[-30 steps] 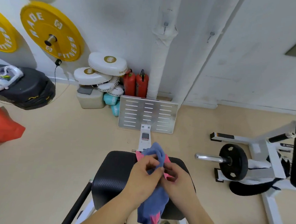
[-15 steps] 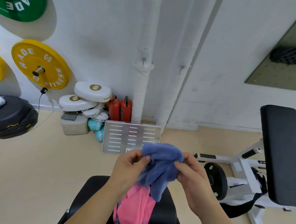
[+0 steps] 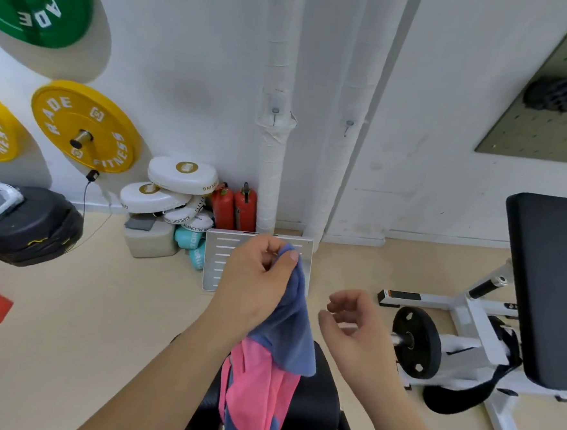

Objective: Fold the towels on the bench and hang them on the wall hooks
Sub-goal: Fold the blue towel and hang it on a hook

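Your right hand (image 3: 352,320) has let go of the towel (image 3: 288,336). Half a second ago both hands pinched its upper edge. Now the right hand hangs just beside the cloth, fingers loosely curled, holding nothing. Your left hand (image 3: 259,280) alone pinches the blue top fold between thumb and fingers. The towel hangs from it above the counter (image 3: 320,419), with the pink layer lowest. Your view has also lifted toward the wall hooks (image 3: 275,112).

Judgement: folding of this piece appears to be over, and the transfer to a hook is the step in hand. The hooks are well apart from the towel.

Limits of view:
- The towel's lower end is cut off by the frame edge.
- Whether blue and pink are one cloth or two cannot be told.
- The towel and your forearms cover most of the counter, so any remaining towels are not visible.
- The hooks are small, and their shape is unclear.
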